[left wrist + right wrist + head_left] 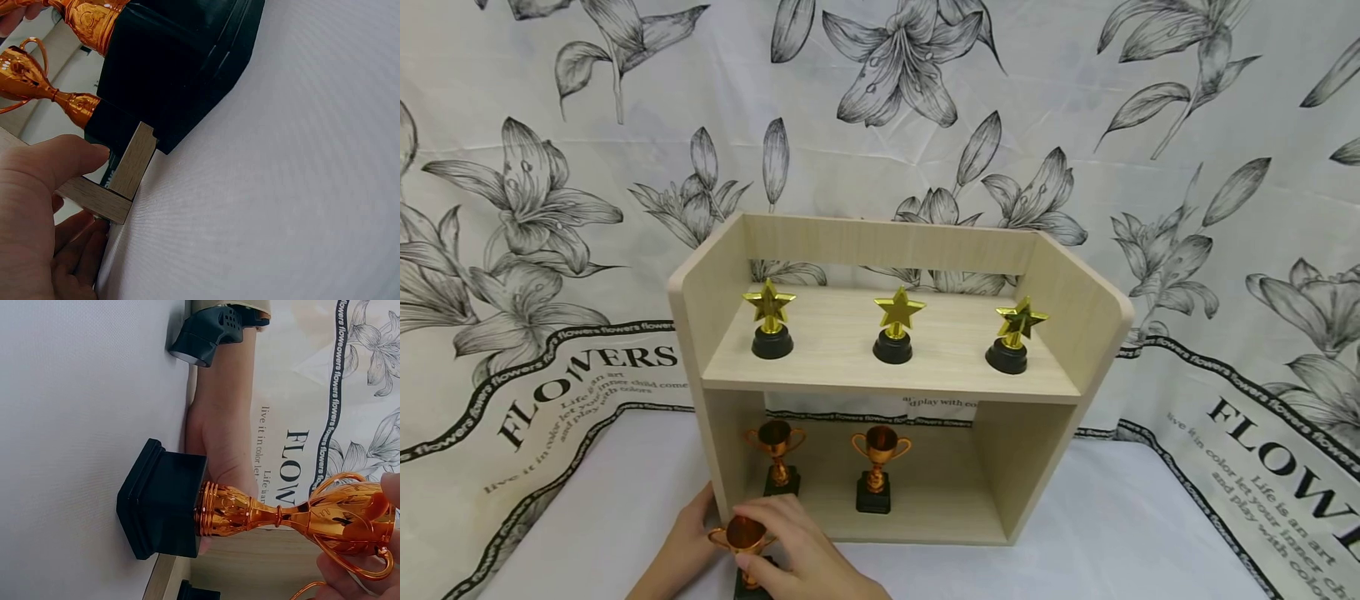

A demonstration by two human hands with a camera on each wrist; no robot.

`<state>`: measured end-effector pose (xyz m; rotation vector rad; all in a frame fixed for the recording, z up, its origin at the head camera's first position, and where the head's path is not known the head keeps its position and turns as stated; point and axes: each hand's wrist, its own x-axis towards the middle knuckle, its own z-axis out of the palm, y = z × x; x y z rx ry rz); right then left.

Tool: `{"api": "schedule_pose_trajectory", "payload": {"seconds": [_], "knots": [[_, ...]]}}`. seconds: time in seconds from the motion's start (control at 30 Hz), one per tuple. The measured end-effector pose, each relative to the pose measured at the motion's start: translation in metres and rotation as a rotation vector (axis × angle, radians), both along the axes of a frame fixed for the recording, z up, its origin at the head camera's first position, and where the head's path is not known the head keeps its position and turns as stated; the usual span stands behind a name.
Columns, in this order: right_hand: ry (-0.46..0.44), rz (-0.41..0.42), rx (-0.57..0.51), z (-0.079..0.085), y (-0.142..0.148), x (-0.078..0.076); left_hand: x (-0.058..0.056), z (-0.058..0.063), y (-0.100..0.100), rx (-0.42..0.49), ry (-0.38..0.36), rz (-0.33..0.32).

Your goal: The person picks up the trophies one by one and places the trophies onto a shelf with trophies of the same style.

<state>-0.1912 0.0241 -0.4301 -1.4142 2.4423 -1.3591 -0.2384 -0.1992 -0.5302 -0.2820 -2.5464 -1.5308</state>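
Note:
My right hand (812, 550) holds an orange-bronze trophy cup (745, 533) by its bowl, in front of the lower left corner of a pale wooden shelf (891, 389). In the right wrist view the trophy's black square base (175, 503) shows close over the white cloth, and fingers (340, 575) grip around the bowl and handle. My left hand (688, 542) is at the shelf's left side; in the left wrist view its thumb (69, 156) and fingers pinch the side panel (100, 197) from both faces. Two matching trophy cups, a left one (781, 467) and a middle one (875, 479), stand upright on the lower level.
Three gold star trophies stand on the upper level: left (771, 329), middle (895, 329) and right (1011, 342). White cloth (1097, 517) covers the table. A flower-printed curtain (880, 158) hangs behind. The left wrist wears a dark camera (206, 334).

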Motion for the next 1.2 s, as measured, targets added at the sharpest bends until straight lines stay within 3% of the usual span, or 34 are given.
{"api": "schedule_pose_trajectory", "payload": {"seconds": [0.37,0.6,0.83,1.2], "knots": [[0.160,-0.026,-0.004,-0.0004,-0.0006,0.0018,-0.0003,0.0000,0.0014,0.044,-0.075,-0.017],[0.087,-0.024,-0.018,0.0008,0.0008,-0.0011,0.0005,0.0013,0.0019,0.046,-0.037,-0.016],[0.106,-0.055,-0.023,0.0036,0.0045,-0.0022,0.0009,0.0052,0.0032,0.064,-0.093,-0.012],[0.155,-0.088,-0.035,0.0054,0.0067,-0.0037,0.0020,0.0070,0.0031,0.048,-0.072,-0.018]]}}
